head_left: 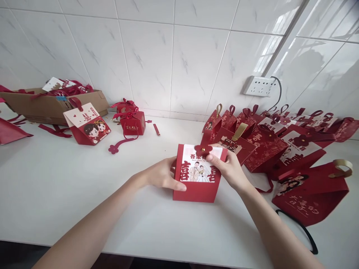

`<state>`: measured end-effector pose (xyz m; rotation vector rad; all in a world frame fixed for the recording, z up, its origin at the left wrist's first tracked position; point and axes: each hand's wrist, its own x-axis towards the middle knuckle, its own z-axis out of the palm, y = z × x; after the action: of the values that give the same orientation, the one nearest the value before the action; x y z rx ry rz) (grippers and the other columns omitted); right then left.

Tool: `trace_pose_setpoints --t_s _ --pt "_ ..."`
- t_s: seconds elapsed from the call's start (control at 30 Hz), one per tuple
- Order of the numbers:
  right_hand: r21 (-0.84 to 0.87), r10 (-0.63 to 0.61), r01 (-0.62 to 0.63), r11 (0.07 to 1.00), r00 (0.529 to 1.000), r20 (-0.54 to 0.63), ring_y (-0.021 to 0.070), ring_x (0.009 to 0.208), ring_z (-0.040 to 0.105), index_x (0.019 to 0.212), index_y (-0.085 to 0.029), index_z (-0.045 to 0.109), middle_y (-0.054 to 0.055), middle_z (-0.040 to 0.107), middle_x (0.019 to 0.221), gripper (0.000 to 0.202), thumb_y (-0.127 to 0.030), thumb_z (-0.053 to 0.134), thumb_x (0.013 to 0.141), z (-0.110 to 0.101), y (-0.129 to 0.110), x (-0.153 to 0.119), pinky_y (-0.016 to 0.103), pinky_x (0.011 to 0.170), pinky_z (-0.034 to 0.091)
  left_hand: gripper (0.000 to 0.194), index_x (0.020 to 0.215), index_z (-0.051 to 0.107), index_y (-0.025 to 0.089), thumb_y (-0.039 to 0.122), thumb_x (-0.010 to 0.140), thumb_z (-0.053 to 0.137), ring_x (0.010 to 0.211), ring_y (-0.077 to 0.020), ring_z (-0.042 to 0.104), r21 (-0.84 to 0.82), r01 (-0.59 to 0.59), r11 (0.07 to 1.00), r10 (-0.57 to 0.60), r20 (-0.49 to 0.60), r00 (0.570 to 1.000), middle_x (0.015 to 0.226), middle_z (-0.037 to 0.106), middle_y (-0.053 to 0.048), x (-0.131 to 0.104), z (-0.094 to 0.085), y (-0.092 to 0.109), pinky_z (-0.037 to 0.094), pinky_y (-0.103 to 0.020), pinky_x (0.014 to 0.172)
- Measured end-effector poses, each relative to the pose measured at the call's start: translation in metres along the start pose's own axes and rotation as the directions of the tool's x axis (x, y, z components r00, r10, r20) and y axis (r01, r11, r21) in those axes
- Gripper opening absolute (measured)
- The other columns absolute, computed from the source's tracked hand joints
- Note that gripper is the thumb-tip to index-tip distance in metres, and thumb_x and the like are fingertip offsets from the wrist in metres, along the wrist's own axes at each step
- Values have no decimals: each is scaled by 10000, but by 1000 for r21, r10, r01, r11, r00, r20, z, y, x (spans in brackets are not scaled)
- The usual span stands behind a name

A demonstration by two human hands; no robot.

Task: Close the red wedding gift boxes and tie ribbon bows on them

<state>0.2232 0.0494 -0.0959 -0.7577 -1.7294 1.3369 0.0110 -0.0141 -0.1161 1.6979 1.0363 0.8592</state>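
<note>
A red gift box point(193, 192) with a white flap stands upright in front of me on the white table. Its flap shows a cartoon bride and groom, and a dark red flower-ended strap point(203, 150) with a gold stud lies over the top. My left hand point(162, 175) grips the box's left side, thumb on the front and the other fingers hidden behind. At the upper right corner, my right hand point(228, 166) holds the box with its thumb close to the flower; its remaining fingers are behind the box.
Many red gift boxes point(269, 149) crowd the right side, beside a black cable or band point(301, 228). On the left are a cardboard carton point(45, 106) of red pieces, a cartoon gift box point(88, 125), small red boxes point(133, 123) and a loose flower strap point(120, 145).
</note>
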Motion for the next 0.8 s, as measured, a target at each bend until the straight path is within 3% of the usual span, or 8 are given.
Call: trace_pose_setpoints --t_s 0.13,0.2,0.3,0.37,0.47,0.57,0.8 --pt "26 116 -118 993 992 54 218 850 672 1069 -203 616 81 683 1053 422 -489 656 762 -3 9 7 320 718 556 491 1149 566 195 346 705 711 1050 -275 622 -200 4 980 -35 -152 988 1181 638 -104 4 1 2 514 -429 880" --pt "47 156 -160 986 985 73 225 841 679 1128 -199 597 94 680 1075 452 -479 645 776 -2 11 7 345 734 562 476 1142 576 183 392 729 687 1056 -284 619 -268 33 963 -75 -149 986 1205 623 -118 6 2 3 512 -435 878" --pt "110 182 -186 976 982 47 242 813 689 1148 -193 592 100 692 1048 470 -448 668 761 -1 10 6 370 717 573 611 1164 572 191 453 643 754 1094 -301 597 -307 70 949 -103 -92 990 1221 614 -124 6 3 2 499 -440 897" --pt "149 167 -169 974 986 24 246 812 692 1133 -205 598 84 697 1040 459 -425 693 741 0 9 5 376 719 576 678 1191 561 204 497 614 763 1127 -302 576 -327 58 943 -87 -75 993 1238 603 -125 6 3 0 498 -422 901" --pt "179 134 -133 975 991 9 242 805 693 1082 -211 615 70 702 1029 432 -414 720 714 1 8 4 374 725 576 551 1182 573 200 541 753 624 1077 -283 607 -321 48 946 -87 -108 990 1213 620 -123 6 3 -2 513 -401 862" --pt "169 104 -102 980 995 -1 229 793 692 1020 -205 630 68 704 1016 380 -409 723 713 3 8 3 358 711 578 443 1165 585 189 477 828 562 1059 -268 617 -304 19 952 -68 -151 986 1177 642 -108 6 4 -1 504 -395 881" --pt "172 -17 16 985 1000 5 207 839 679 1020 -226 634 40 698 1031 328 -327 731 724 2 11 1 333 730 579 405 1096 595 162 377 760 663 1017 -269 629 -254 -52 966 0 -202 979 1130 655 -107 5 7 7 520 -393 870"
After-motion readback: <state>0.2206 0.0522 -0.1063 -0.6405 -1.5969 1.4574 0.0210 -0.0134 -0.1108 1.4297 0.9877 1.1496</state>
